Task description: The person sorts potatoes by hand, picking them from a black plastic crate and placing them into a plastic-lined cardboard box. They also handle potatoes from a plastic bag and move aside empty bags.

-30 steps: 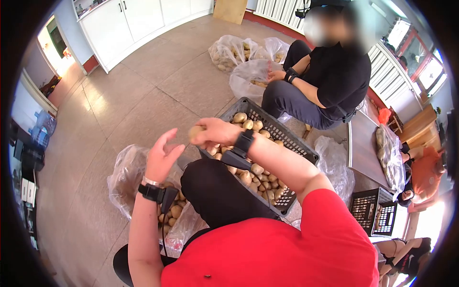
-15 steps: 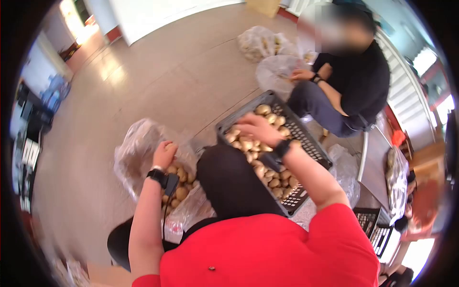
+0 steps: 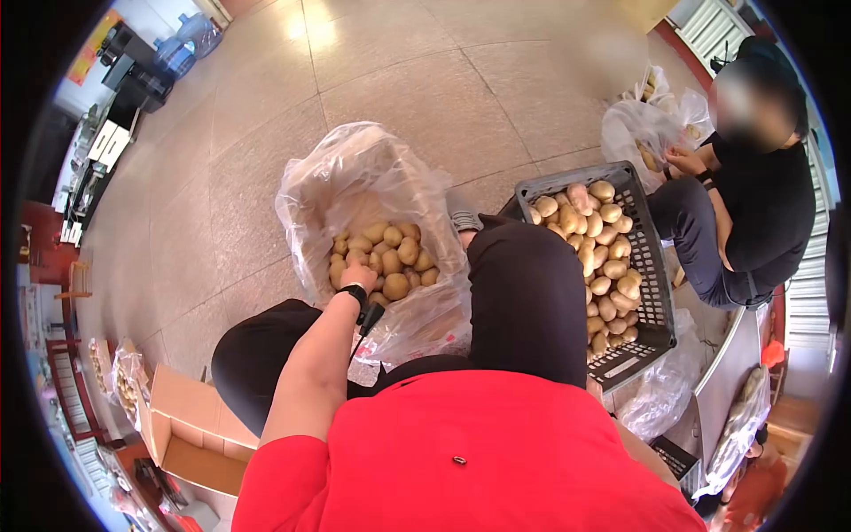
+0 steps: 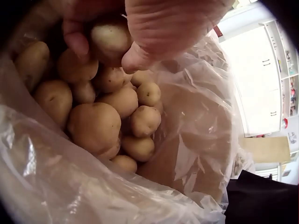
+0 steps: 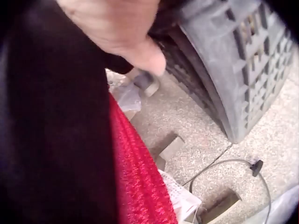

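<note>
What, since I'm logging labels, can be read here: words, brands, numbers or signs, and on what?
No text can be read.
Red marks on the clear, open-topped plastic bag: too small to read.
Thin white sheet, right wrist view: too blurred to read.

- Blue water bottles (image 3: 175, 58), between ten and eleven o'clock, head view
- Open cardboard box (image 3: 204, 410), eight o'clock
- Person in black (image 3: 762, 191), between two and three
- Person in orange (image 3: 755, 492), four o'clock
- White cabinet (image 4: 247, 60), two o'clock in the left wrist view

A tiled floor (image 3: 408, 97) gleams; the white ribbed panels (image 3: 716, 37) may be radiators.
</note>
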The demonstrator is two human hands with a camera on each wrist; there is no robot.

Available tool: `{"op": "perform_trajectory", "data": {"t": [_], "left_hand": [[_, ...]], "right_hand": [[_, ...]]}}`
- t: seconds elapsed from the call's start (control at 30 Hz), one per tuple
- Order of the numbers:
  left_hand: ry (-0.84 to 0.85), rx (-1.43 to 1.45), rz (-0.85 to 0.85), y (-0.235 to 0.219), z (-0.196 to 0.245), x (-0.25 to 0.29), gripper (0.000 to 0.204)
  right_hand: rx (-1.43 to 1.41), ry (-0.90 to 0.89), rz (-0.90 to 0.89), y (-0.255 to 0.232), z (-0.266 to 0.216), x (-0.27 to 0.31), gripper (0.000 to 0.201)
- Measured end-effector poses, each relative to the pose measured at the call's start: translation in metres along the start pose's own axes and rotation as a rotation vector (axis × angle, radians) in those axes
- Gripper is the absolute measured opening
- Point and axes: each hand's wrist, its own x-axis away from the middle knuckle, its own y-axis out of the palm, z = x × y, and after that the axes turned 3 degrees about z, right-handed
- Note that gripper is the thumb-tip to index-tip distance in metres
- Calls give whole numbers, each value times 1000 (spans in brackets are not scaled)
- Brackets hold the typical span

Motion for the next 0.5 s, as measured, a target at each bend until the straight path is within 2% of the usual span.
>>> {"op": "perform_trajectory", "data": {"t": [0.03,0.2,0.27,0.3,0.37,0.5], "left_hand": [[-319,160,20,-68,61,43,40],[-378,295,76,-96,73,53,40],[-406,310,195,-98,71,48,40],[-406,310,194,-98,68,46,40],[-516,335,272,-99,60,37,41],[-483,388,260,-93,51,24,42]], "right_hand": [[2,-8,-4,2,5,-2,40],[45,-45,-31,7,22,-3,40],[58,-50,-36,8,28,-1,40],[65,-50,-38,9,32,1,40],[77,-48,-37,10,38,4,39],[105,-45,-32,10,53,10,39]]}}
